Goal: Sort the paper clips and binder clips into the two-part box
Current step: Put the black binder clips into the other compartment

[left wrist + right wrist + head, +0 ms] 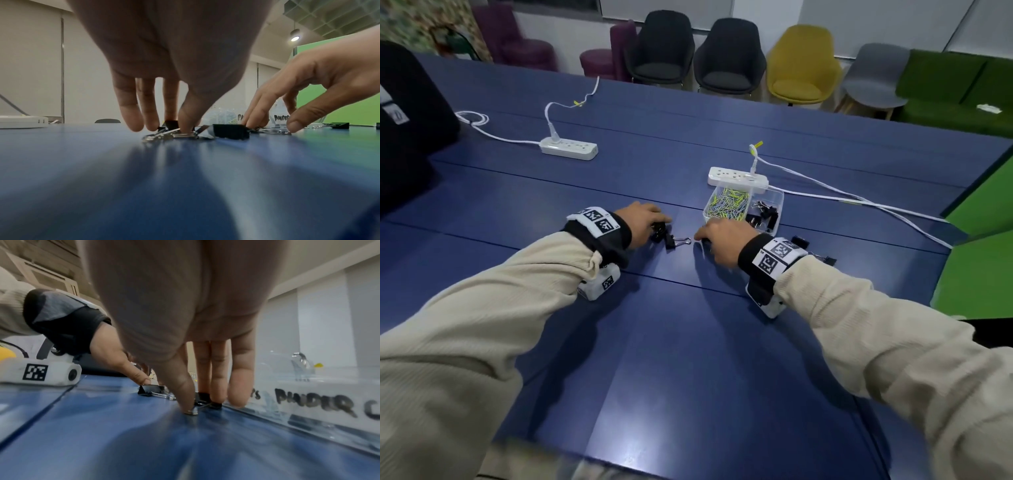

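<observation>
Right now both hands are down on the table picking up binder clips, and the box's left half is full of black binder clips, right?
Not quite. In the head view the box's left half holds coloured paper clips; the black binder clips are in its right half. Both the left hand and right hand are indeed at binder clips on the table.

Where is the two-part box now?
In the head view the box stands on the table right of centre, just beyond the right hand and directly before a white power strip.

Blue table (688, 342), 2 white power strips (569, 148) (cabled), chairs (804, 63) behind
</observation>
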A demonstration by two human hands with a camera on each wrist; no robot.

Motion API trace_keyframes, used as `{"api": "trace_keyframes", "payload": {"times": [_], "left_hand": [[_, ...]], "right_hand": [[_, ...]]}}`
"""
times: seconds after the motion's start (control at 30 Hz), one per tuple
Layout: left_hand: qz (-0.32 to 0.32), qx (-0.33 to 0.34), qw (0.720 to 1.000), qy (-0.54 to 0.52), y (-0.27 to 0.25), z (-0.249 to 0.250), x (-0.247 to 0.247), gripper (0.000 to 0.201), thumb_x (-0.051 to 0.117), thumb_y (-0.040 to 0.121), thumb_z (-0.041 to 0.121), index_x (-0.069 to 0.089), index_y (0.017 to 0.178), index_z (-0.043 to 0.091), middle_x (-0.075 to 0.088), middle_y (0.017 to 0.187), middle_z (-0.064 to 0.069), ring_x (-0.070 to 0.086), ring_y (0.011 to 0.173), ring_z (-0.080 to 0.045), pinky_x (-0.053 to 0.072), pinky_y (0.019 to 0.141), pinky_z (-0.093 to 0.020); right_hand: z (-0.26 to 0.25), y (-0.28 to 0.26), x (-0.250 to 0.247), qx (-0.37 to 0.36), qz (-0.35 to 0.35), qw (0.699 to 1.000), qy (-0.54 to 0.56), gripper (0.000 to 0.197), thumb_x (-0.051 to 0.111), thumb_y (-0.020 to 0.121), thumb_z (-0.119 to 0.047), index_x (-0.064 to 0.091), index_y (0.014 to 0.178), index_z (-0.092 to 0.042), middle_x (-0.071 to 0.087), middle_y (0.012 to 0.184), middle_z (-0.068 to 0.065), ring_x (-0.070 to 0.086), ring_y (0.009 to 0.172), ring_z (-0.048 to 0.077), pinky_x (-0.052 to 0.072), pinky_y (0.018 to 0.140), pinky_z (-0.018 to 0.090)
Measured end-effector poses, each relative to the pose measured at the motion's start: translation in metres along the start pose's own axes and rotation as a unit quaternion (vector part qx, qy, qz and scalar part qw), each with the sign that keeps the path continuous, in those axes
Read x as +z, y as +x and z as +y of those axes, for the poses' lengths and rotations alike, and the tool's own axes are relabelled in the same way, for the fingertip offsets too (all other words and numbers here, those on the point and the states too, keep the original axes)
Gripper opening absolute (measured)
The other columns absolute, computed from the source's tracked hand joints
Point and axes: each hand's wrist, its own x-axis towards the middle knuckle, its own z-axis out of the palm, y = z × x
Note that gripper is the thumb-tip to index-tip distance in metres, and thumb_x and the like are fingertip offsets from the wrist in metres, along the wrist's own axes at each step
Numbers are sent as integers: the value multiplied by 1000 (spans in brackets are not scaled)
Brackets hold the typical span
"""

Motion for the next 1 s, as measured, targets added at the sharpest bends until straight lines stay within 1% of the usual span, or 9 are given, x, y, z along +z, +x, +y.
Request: {"api": "trace_keyframes", "payload": {"times": [0.13,0.37,0.47,0.57,0.63,0.7,0.8,0.9,1.0], "left_hand": [[19,14,999,-22,0,-4,-4,39,52,90,11,56,126,26,51,125,-8,49,116,-31,41,96,-38],[52,-19,998,23,-5,2,-5,27,51,90,23,51,117,21,62,114,-8,52,107,-31,42,84,-36],[107,-23,992,67,-5,5,-6,25,43,89,27,51,110,16,67,102,-9,51,100,-30,37,85,-38],[166,-18,982,92,-5,6,-10,30,32,82,35,52,94,16,67,85,-5,46,90,-26,29,81,-38],[180,-16,979,94,-7,9,-13,32,27,78,36,50,85,15,65,78,-5,40,81,-23,26,77,-37],[176,-22,982,60,-9,11,-15,32,25,78,35,47,84,14,63,76,-7,40,76,-24,28,72,-35],[153,-45,987,-8,-11,14,-16,26,29,86,34,43,87,13,59,78,-8,49,70,-30,35,63,-35],[127,-56,990,-18,-11,15,-15,22,33,95,32,40,92,12,58,85,-10,50,72,-32,37,64,-36],[90,-51,993,-56,-10,12,-11,18,40,94,30,40,103,14,63,89,-9,57,78,-33,44,67,-38]], "right_hand": [[3,4,1,11,0,1000,27,46,56,88,-11,54,133,-19,54,127,11,54,117,30,49,95,43],[3,12,1,29,-4,999,32,59,77,78,-31,56,129,-13,46,124,13,49,118,30,48,95,44],[7,10,0,24,3,999,39,50,79,74,-39,65,114,-14,48,117,9,51,108,26,50,87,38],[14,9,4,6,14,998,67,35,79,72,-43,67,93,-17,49,105,5,52,97,22,48,82,35],[16,8,8,-15,11,995,98,26,77,76,-39,60,80,-20,52,100,4,53,90,22,48,78,35],[16,6,12,-42,9,990,136,22,72,83,-32,53,78,-21,59,91,2,57,83,22,46,73,31],[16,4,11,-27,57,960,274,9,61,90,-15,54,90,-20,70,80,2,63,71,20,49,68,28],[18,11,4,29,63,923,379,19,45,92,-6,53,105,-18,70,84,11,65,68,20,53,68,31],[13,22,-2,56,32,945,320,15,41,92,-10,50,100,-18,67,85,14,61,77,26,49,74,35]]}}
